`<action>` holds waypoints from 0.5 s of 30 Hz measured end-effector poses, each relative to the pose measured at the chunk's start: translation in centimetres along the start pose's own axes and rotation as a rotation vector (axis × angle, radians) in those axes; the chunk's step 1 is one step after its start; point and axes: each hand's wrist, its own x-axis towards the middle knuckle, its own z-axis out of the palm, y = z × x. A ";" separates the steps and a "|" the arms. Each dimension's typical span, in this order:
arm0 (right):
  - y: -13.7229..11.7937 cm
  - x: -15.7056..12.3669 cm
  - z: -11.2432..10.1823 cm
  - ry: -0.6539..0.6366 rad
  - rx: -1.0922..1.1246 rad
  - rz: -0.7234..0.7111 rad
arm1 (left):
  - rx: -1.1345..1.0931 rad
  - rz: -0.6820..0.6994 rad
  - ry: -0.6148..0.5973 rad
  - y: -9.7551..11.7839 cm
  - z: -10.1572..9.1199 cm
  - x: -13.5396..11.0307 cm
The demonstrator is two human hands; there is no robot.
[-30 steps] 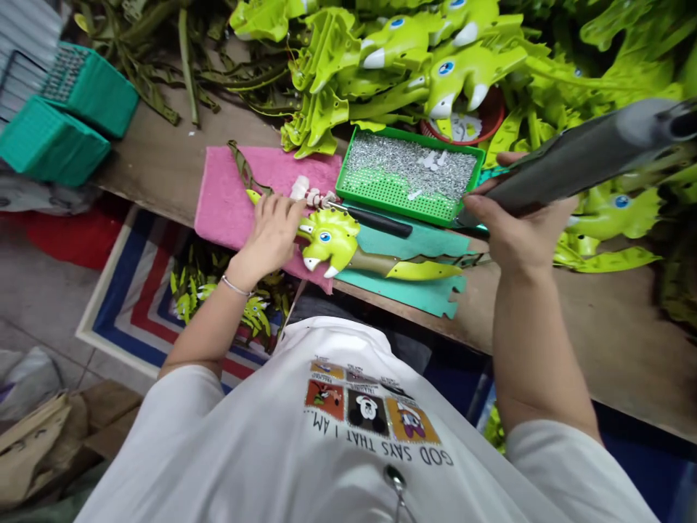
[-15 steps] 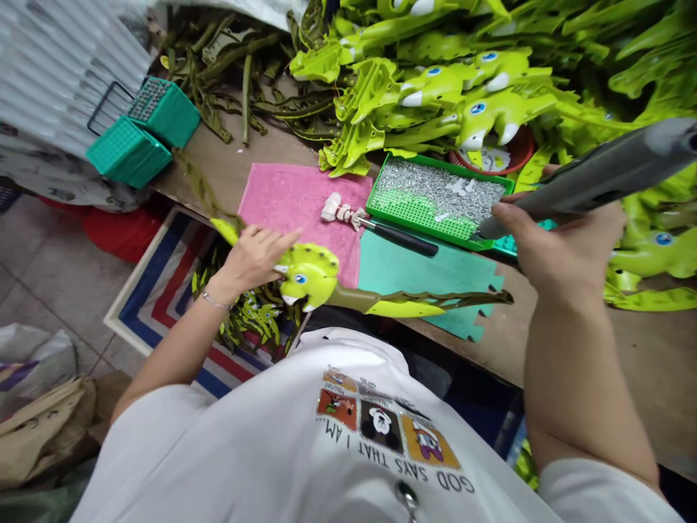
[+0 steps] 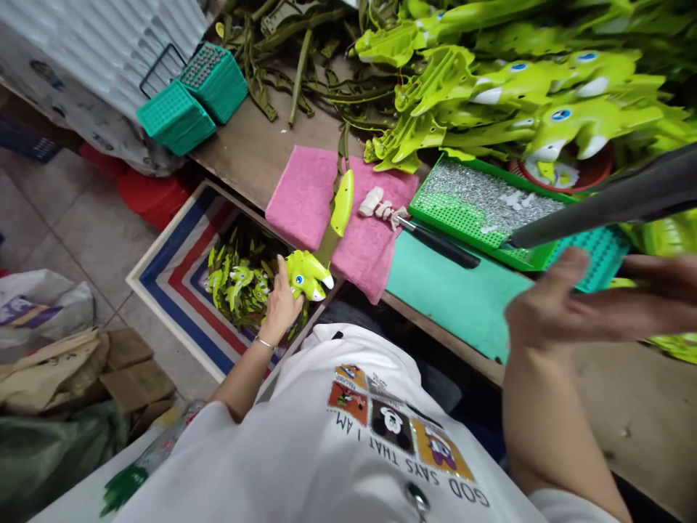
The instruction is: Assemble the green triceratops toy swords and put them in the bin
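Note:
My left hand (image 3: 283, 309) grips a lime-green toy dinosaur (image 3: 310, 272) by the head, which has a blue eye and white horns. Its long green and olive body points up across the pink cloth (image 3: 305, 189). Below that hand is a box with striped lining (image 3: 179, 272), holding several similar toys. My right hand (image 3: 571, 309) is blurred, its fingers stretched out to the right. Just above it, apart from the fingers, a dark grey power screwdriver (image 3: 604, 200) has its tip at the edge of a green tray (image 3: 484, 232) of small screws.
A black-handled tool (image 3: 443, 245) with a wrapped shaft lies across the cloth and teal mat (image 3: 446, 298). Lime-green toy parts (image 3: 571, 123) are heaped at the back right, olive strips (image 3: 299, 76) at the back. Teal baskets (image 3: 177, 120) stand on the left.
My left hand has carried the toy left and down over the box, and the toy has swung upright. My right hand has let go of the screwdriver and opened.

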 end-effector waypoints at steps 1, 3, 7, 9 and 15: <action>-0.9 -0.9 0.5 -0.064 -0.042 -0.147 | -0.034 0.012 -0.035 0.3 0.0 0.1; -2.2 -2.4 2.1 -0.341 -0.166 -0.335 | -0.111 0.025 -0.094 0.7 0.0 0.3; -2.7 -3.8 5.8 -0.822 -0.494 -0.302 | -0.244 0.005 -0.213 1.1 -0.1 0.5; -2.5 -3.8 7.1 -0.928 -0.597 -0.309 | -0.256 -0.026 -0.249 1.2 -0.2 0.6; -4.1 -3.2 7.8 -0.977 -0.602 -0.229 | -0.122 -0.087 -0.229 2.6 -1.1 0.1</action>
